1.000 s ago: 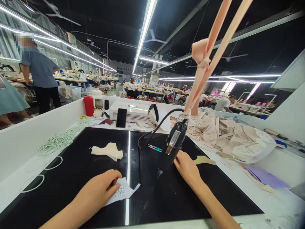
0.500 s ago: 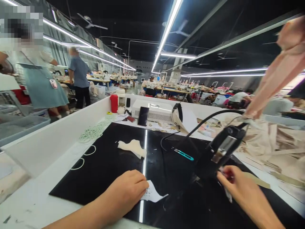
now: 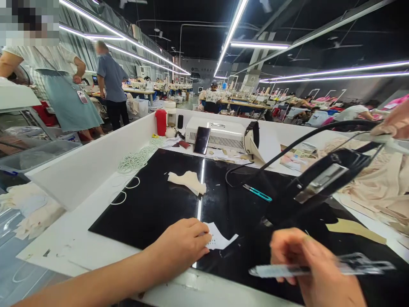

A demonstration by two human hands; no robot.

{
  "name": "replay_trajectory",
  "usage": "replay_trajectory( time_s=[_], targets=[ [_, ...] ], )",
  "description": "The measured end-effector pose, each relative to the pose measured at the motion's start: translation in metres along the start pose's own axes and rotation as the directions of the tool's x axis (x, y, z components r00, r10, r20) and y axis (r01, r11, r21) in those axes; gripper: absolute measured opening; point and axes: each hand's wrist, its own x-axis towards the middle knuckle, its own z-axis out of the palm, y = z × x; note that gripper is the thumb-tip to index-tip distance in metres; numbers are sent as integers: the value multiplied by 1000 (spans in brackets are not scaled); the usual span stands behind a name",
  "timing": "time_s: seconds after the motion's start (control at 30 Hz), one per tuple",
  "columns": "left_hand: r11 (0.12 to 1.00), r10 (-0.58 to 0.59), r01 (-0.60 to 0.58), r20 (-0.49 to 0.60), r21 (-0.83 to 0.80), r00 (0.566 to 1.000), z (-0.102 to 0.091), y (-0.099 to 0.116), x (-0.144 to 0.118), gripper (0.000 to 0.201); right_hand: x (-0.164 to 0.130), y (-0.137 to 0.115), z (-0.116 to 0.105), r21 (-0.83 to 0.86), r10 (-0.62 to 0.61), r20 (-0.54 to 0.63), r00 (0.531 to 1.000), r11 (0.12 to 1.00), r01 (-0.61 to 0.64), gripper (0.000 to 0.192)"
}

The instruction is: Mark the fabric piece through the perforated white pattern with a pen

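In the head view, the left hand (image 3: 183,245) lies palm down on the black counter (image 3: 150,209), its fingers (image 3: 204,238) spread narrow and pressing the edge of a small white perforated paper piece (image 3: 220,241) that sits flat just beside the bright seam running up the middle of the surface. The right hand (image 3: 311,266), low at the right, has its fingers curled around a blurred, clear, slim tool (image 3: 319,269) held crosswise — what kind of tool it is cannot be told. Just above that hand hangs a black handheld electric tool with a metal plate (image 3: 319,183), tilted, its black cord (image 3: 287,149) arching back over the counter. Farther up lie a pair of teal-handled thread snips (image 3: 257,193) and a cream fabric cutout (image 3: 187,181), well apart from the hands. Along the left edge sits a heap of pale green elastic rings (image 3: 137,160); at the back stand a white box-shaped machine (image 3: 217,132) with a dark phone (image 3: 202,140) leaning on it, and a red cylindrical bottle (image 3: 160,122). Beige lace garments (image 3: 377,183) pile up at the right — beyond the wall, two people stand at the left.
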Motion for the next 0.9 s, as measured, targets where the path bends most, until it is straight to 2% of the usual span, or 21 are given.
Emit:
replay_trajectory(
  time_s=[0.1, 0.23, 0.4, 0.47, 0.53, 0.57, 0.6, 0.63, 0.67, 0.73, 0.77, 0.8, 0.83, 0.9],
  targets=[
    [1000, -5, 5, -2, -19, 1000, 0, 0, -2, 16, -1, -13, 27, -61, 47, -24, 999, 997, -48, 66],
    [999, -24, 24, -10, -29, 1000, 1, 0, -2, 17, -1, -23, 46, 25, 99, 15, 995, 995, -99, 71],
    [1000, -6, 6, -19, -20, 1000, 3, 0, 0, 24, 5, -16, 42, 13, 66, 51, 997, 998, -67, 62],
    [999, -8, 7, -27, -46, 1000, 3, 0, -1, 26, 8, -11, 39, -90, 47, 63, 997, 995, -41, 58],
    [996, -24, 21, -31, -88, 999, 4, -1, -2, 34, 12, -4, 38, -273, -35, 105, 994, 960, 63, 49],
    [993, -33, 29, -32, -111, 999, 4, -1, -2, 41, 14, -1, 38, -388, -117, 139, 983, 907, 163, 44],
    [991, -43, 38, -36, -132, 998, 6, -1, -3, 50, 17, 3, 40, -513, -214, 179, 960, 813, 277, 41],
    [987, -55, 48, -42, -153, 998, 8, 0, -4, 58, 19, 6, 43, -632, -316, 227, 921, 671, 387, 38],
    [984, -66, 57, -49, -171, 997, 10, 1, -4, 67, 21, 9, 47, -734, -407, 278, 870, 494, 466, 36],
    [978, -89, 74, -70, -195, 994, 14, 2, -4, 80, 24, 14, 58, -858, -514, 367, 775, 134, 495, 30],
    [976, -100, 82, -79, -201, 992, 16, 3, -4, 84, 25, 15, 64, -880, -539, 402, 740, -4, 475, 27],
    [975, -107, 88, -86, -205, 991, 17, 3, -3, 87, 26, 16, 69, -885, -555, 429, 713, -101, 454, 25],
    [974, -113, 93, -87, -206, 990, 17, 3, -3, 88, 27, 16, 74, -884, -566, 448, 692, -161, 440, 23],
    [973, -123, 106, -73, -206, 990, 16, 3, -1, 88, 27, 16, 82, -876, -575, 468, 671, -205, 436, 23]
  ],
)
